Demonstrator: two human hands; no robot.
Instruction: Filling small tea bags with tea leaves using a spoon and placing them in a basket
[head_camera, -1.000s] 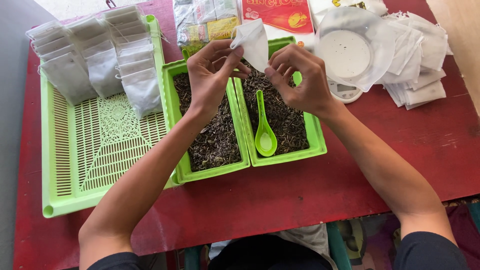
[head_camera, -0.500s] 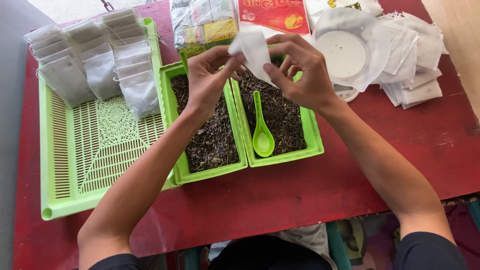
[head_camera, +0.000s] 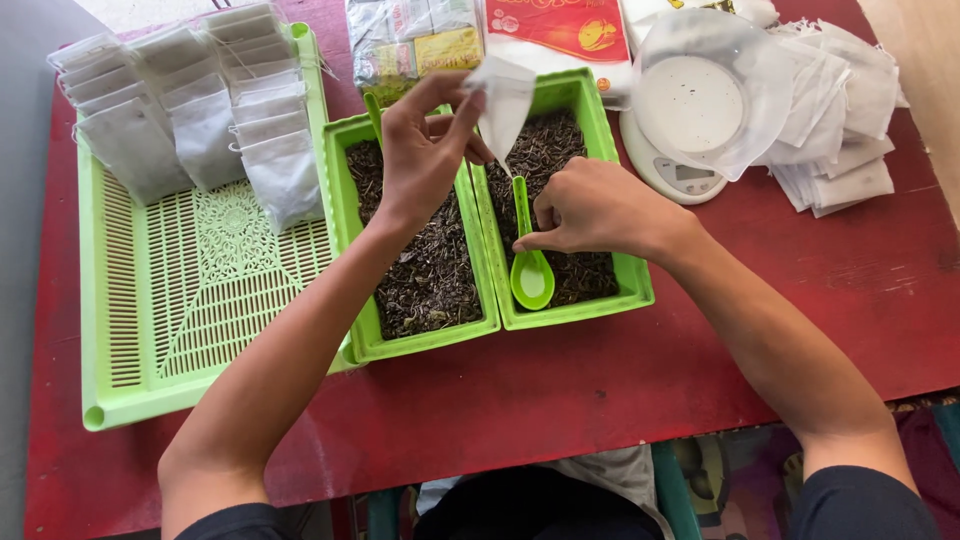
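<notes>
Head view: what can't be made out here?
- Green spoon: handle top hidden under right hand.
- White sachet in left hand: contents not visible.
- Scale: display too small, dish covered by clear film.
- Packets: cut off by top edge.

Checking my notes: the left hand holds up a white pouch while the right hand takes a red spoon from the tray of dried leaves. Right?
Not quite: the spoon is green, not red, as the head view shows. The left hand does hold up the white pouch, and the right hand is at the spoon's handle.
</notes>
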